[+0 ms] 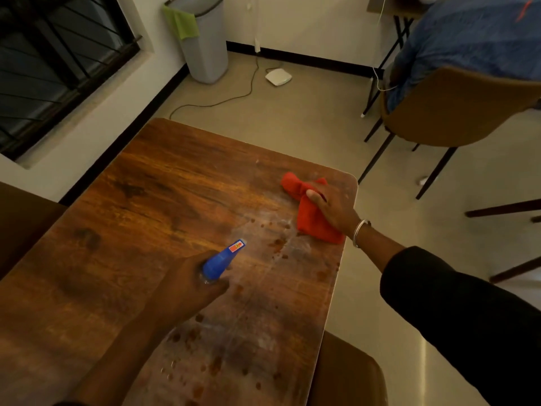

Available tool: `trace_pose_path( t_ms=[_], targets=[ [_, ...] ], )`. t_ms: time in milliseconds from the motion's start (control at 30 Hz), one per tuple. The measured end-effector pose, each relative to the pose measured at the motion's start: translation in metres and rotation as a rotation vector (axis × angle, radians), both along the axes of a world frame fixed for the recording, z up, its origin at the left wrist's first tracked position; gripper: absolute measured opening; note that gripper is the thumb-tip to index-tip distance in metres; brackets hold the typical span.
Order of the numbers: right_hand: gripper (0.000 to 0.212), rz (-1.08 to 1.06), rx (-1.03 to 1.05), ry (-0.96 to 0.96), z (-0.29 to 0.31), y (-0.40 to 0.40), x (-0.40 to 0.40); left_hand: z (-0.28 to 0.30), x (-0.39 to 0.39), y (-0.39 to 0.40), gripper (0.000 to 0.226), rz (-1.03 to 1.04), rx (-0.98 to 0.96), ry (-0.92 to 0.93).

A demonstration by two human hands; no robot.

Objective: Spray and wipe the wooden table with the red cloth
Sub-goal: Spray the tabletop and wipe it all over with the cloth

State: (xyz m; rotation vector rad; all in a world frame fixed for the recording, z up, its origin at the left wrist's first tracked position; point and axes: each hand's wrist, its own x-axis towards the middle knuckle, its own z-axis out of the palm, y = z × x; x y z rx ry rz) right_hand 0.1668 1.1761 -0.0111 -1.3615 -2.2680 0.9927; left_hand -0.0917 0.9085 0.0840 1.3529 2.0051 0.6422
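Observation:
The wooden table (pixel 164 183) fills the lower left of the head view. Its right half shows wet droplets and pale smears. My left hand (pixel 181 285) grips a spray bottle with a blue nozzle (pixel 222 260), held above the table's middle and pointing toward the far right. My right hand (pixel 333 210) presses down on the crumpled red cloth (pixel 310 221) near the table's right edge, fingers closed over it. A metal bangle sits on that wrist.
A brown chair (pixel 456 112) with a seated person in blue stands at the far right. A grey bin (pixel 205 39) with a green cloth stands by the back wall. A white device (pixel 278 76) and cable lie on the floor. Another seat (pixel 348 373) is below the table's right edge.

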Motion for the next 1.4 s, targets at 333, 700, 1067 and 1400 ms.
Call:
trace_pose_path(
  t_ms=[333, 700, 1067, 1400],
  targets=[
    [0.067, 0.457, 0.364, -0.397, -0.051, -0.137, -0.034, 0.002, -0.009, 0.015, 0.013, 0.181, 0.151, -0.030],
    [0.065, 0.147, 0.279, -0.506, -0.034, -0.063, -0.116, 0.019, -0.028, 0.010, 0.021, 0.170, 0.255, -0.062],
    [0.059, 0.764, 0.506, -0.446, -0.040, -0.141, -0.096, 0.010, -0.042, 0.006, 0.015, 0.260, 0.374, -0.108],
    [0.062, 0.417, 0.364, -0.435, -0.025, -0.106, -0.147, 0.016, -0.037, 0.028, 0.018, 0.252, 0.383, -0.124]
  ],
)
